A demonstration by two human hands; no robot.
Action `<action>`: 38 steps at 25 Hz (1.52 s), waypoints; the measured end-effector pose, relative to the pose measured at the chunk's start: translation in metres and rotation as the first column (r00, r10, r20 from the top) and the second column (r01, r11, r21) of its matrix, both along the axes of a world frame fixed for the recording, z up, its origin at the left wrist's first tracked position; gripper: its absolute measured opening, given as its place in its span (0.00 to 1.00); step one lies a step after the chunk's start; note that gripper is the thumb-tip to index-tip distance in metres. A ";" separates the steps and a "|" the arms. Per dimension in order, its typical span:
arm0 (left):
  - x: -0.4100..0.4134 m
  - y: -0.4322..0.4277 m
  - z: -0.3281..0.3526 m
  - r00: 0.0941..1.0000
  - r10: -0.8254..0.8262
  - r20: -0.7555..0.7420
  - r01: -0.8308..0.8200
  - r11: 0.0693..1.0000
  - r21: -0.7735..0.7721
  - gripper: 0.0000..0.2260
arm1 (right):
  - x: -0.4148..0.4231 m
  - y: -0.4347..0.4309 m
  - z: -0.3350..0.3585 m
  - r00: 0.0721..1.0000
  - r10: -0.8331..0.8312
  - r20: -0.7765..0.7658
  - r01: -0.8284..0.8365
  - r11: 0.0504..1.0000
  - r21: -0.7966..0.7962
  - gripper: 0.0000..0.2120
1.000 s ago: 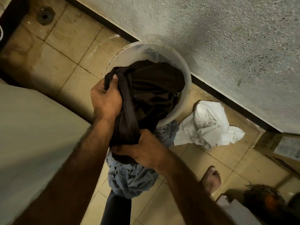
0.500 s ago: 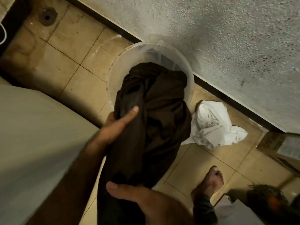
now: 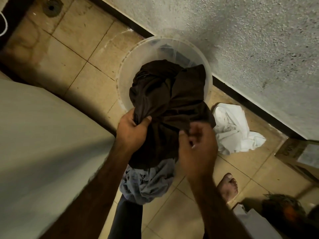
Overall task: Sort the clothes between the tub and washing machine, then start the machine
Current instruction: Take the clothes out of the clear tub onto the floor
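The dark brown garment [image 3: 165, 94] is heaped in the clear tub [image 3: 136, 56] and spills over its near rim; the left hand [image 3: 133, 130] grips a bunched fold at that rim; the right hand [image 3: 196, 149], blurred, curls its fingers at the garment's edge, and I cannot tell whether it holds cloth; a blue-grey cloth [image 3: 146, 183] hangs below the garment; a white cloth [image 3: 233, 130] lies on the floor right of the tub.

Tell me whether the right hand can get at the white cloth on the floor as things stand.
Probably yes. The white cloth lies uncovered on the tiles just beyond the right hand, with nothing between; the hand is at the dark garment, though.
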State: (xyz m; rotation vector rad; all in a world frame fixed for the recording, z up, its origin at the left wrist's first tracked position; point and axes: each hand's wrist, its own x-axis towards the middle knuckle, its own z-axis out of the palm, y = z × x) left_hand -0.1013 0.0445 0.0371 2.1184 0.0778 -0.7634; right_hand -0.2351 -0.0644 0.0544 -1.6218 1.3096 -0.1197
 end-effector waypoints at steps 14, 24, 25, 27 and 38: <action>0.028 -0.019 0.016 0.830 0.255 -0.495 -0.358 0.926 -0.124 0.41 | 0.120 -0.067 -0.015 0.999 -0.013 -0.030 0.026 0.875 0.484 0.04; 0.072 -0.071 -0.007 0.986 0.026 -0.162 0.002 0.986 0.169 0.06 | 0.106 -0.048 0.002 0.961 0.275 -0.043 -0.219 0.841 0.495 0.11; 0.071 -0.067 -0.008 0.991 0.042 -0.131 -0.023 0.989 0.143 0.04 | 0.106 -0.050 -0.001 0.976 0.216 -0.024 -0.195 0.918 0.344 0.12; 0.067 -0.061 -0.006 0.994 -0.008 -0.107 0.020 0.994 0.107 0.05 | 0.111 -0.052 -0.011 0.992 0.105 0.068 -0.112 0.988 0.103 0.18; 0.037 -0.054 0.004 0.942 0.134 -0.309 -0.186 0.972 -0.147 0.14 | 0.127 -0.065 -0.049 0.961 0.267 -0.070 -0.233 0.921 0.312 0.07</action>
